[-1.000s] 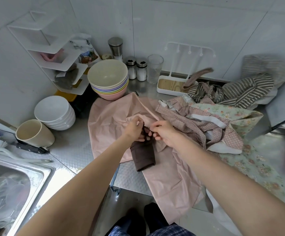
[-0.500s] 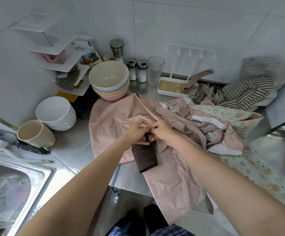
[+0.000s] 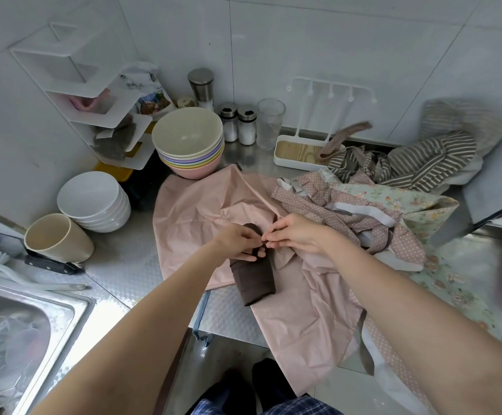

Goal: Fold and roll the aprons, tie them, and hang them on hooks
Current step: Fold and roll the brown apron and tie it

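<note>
Atop pink apron (image 3: 202, 217), rolled brown apron (image 3: 255, 283) (fingers (image 3: 254, 239) pinching)

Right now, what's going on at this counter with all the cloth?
A person is tying up a rolled brown apron that lies on a spread pink apron. Both hands, left hand and right hand, meet at the roll's upper end, fingertips pinching something small there, probably its tie. More aprons, dotted, floral and striped, wait in a heap to the right. The hook rack behind holds nothing yet.

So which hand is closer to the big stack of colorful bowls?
The left hand. It sits below the colorful bowls, slightly to their right, over the brown roll. The right hand is further right, toward the polka-dot apron.
</note>
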Demonstrator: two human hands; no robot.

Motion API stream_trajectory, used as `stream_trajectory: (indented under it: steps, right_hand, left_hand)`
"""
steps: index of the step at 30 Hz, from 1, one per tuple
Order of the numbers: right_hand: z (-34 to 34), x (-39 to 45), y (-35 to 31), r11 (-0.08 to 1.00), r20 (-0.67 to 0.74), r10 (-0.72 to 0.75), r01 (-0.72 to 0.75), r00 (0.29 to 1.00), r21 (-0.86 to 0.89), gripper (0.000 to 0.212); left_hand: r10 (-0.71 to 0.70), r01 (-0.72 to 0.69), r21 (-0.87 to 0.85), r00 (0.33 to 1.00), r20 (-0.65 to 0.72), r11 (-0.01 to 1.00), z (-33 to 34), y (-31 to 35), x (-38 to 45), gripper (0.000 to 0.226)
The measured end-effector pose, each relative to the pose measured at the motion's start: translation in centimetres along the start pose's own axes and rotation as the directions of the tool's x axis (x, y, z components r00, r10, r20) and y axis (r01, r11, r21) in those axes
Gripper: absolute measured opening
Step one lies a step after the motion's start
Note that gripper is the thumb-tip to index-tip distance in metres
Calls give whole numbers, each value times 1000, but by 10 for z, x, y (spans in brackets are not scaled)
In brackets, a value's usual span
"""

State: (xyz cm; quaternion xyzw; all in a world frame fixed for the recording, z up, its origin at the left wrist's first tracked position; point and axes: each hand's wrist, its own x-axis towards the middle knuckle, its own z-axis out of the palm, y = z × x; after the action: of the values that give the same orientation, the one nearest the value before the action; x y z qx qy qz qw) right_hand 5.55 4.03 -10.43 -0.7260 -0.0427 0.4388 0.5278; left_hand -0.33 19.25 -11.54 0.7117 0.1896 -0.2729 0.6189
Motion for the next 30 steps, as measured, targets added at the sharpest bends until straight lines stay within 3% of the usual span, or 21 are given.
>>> stream_trajectory:
  steps: [3, 5, 7, 9, 13, 18, 21, 26, 30]
  right_hand:
    - [3, 6, -10, 925, -98, -48, 8, 994, -380, 13]
    - [6, 10, -13, 824, -175, -120, 0, 977, -567, 26]
    - [14, 10, -16, 607, -146, -235, 27, 961, -794, 21]
    - [22, 10, -14, 411, -103, -313, 37, 944, -911, 25]
    - [28, 13, -3, 202, -39, -444, 57, 895, -978, 26]
    - [28, 11, 7, 166, 93, -573, 226, 815, -960, 30]
    - [20, 17, 16, 115, 186, -655, 339, 733, -934, 31]
    - [17, 15, 16, -15, 286, -747, 415, 600, -910, 5]
    - [19, 12, 17, 29, 248, -735, 394, 631, -918, 5]
  left_hand:
    - [-4, 7, 91, 999, -41, 996, 6, 6, 4, 15]
    - [-9, 19, 154, 998, -66, 988, 11, 9, 8, 16]
    - [-14, 32, 195, 995, -95, 980, 14, 9, 12, 19]
    - [-26, 49, 189, 992, -123, 981, 16, 9, 13, 24]
    - [-76, 74, -19, 982, -175, 997, 15, 10, 6, 24]
    - [-239, 193, -346, 966, -95, 918, 11, 11, 4, 17]
    - [-289, 240, -355, 953, -90, 904, 10, 14, 5, 14]
    - [-335, 270, -295, 921, -197, 916, 6, 17, 11, 13]
    - [-299, 238, -238, 917, -265, 942, 11, 22, 16, 16]
